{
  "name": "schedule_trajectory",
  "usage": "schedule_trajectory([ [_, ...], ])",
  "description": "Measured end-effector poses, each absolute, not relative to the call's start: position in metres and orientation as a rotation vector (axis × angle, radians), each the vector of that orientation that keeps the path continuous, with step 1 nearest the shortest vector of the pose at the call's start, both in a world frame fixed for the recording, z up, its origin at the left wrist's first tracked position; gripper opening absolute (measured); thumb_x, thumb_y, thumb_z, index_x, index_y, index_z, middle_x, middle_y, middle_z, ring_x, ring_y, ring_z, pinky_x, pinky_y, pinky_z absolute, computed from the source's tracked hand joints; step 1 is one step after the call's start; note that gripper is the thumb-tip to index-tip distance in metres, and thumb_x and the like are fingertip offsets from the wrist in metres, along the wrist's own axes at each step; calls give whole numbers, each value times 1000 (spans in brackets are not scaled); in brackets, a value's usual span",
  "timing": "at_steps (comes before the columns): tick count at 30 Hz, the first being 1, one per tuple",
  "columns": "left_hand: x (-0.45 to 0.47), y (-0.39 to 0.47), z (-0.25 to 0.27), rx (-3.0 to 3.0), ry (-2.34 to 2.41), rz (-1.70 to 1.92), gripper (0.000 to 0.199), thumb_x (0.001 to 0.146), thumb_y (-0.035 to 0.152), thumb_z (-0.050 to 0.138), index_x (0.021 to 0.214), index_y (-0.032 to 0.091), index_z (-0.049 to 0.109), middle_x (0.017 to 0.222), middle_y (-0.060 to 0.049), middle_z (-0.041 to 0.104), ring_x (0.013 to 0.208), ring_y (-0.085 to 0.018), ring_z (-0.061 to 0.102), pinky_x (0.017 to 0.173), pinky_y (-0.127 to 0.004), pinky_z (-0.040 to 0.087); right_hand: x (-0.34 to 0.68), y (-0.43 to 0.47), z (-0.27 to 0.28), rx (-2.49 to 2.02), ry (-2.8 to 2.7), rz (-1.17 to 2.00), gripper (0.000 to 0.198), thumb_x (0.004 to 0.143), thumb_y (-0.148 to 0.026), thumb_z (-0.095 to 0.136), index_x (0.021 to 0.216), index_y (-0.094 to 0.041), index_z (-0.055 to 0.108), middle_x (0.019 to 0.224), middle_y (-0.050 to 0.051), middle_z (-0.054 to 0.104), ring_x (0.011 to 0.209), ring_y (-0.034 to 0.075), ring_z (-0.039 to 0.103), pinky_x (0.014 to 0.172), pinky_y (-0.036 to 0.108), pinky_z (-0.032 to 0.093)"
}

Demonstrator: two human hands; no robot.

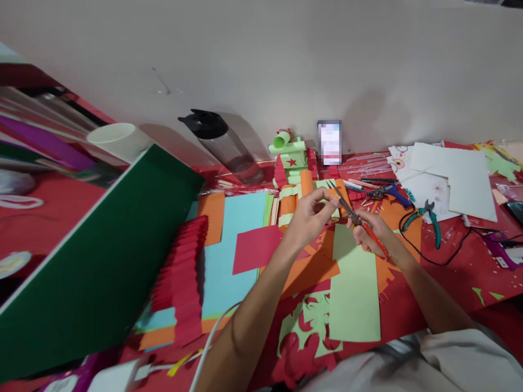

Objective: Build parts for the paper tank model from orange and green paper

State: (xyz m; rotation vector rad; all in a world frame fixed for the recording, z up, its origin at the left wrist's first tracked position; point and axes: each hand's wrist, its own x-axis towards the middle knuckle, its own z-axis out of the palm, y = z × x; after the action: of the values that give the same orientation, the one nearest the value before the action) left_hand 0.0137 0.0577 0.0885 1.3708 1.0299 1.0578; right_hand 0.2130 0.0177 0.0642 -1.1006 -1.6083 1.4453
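Observation:
My right hand [370,231] is wrapped round red-handled scissors [373,239], whose blades point up and to the left, slightly parted at the tips. My left hand [312,212] is closed in a pinch beside the blades, on what looks like a small piece of orange paper [335,197]; its outline is hard to make out. Below both hands lies a light green paper sheet [354,294]. Just behind them are orange and green paper rolls [306,182], partly hidden by my left hand. A green paper model [292,158] with a red star stands against the wall.
At left, a dark green board [102,261] leans beside pleated red paper [186,277] and blue sheets [232,218]. A bottle [229,147] and a phone [329,142] stand by the wall. Pliers [431,220], a glue gun [390,193] and white sheets [469,179] lie right.

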Motion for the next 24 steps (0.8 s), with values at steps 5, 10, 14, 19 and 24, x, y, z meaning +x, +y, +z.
schedule_trajectory([
  [5, 13, 57, 90, 1424, 1052, 1051, 28, 90, 42, 67, 77, 20, 56, 55, 6, 46, 50, -10, 46, 50, -22, 38, 214, 18, 65, -1124, -1609, 1454, 56, 88, -75, 65, 96, -21, 59, 67, -4, 54, 51, 9, 48, 45, 19, 38],
  [10, 12, 59, 88, 1465, 1026, 1091, 34, 92, 47, 65, 73, 20, 55, 55, 5, 45, 49, -10, 44, 48, -22, 36, 213, 17, 67, -1146, -1596, 1456, 55, 86, -73, 69, 98, -20, 61, 66, -5, 52, 49, 8, 45, 45, 20, 37],
  [14, 15, 59, 87, 1445, 1023, 1121, 37, 92, 49, 65, 71, 21, 53, 54, 6, 45, 48, -10, 43, 47, -22, 36, 213, 16, 68, -1126, -1619, 1457, 58, 87, -77, 65, 99, -21, 59, 68, -4, 54, 50, 8, 46, 46, 20, 37],
  [19, 19, 58, 85, 1404, 1001, 1140, 37, 92, 52, 65, 74, 20, 56, 59, 5, 52, 49, -9, 44, 47, -22, 37, 213, 16, 65, -1126, -1622, 1470, 66, 85, -85, 58, 104, -21, 58, 69, -4, 55, 49, 9, 45, 47, 21, 38],
  [24, 21, 57, 85, 1406, 1014, 1121, 40, 93, 55, 65, 75, 20, 58, 58, 5, 51, 49, -9, 46, 49, -23, 40, 213, 16, 66, -1128, -1586, 1466, 66, 84, -85, 59, 102, -21, 57, 68, -5, 53, 49, 9, 45, 46, 20, 38],
])
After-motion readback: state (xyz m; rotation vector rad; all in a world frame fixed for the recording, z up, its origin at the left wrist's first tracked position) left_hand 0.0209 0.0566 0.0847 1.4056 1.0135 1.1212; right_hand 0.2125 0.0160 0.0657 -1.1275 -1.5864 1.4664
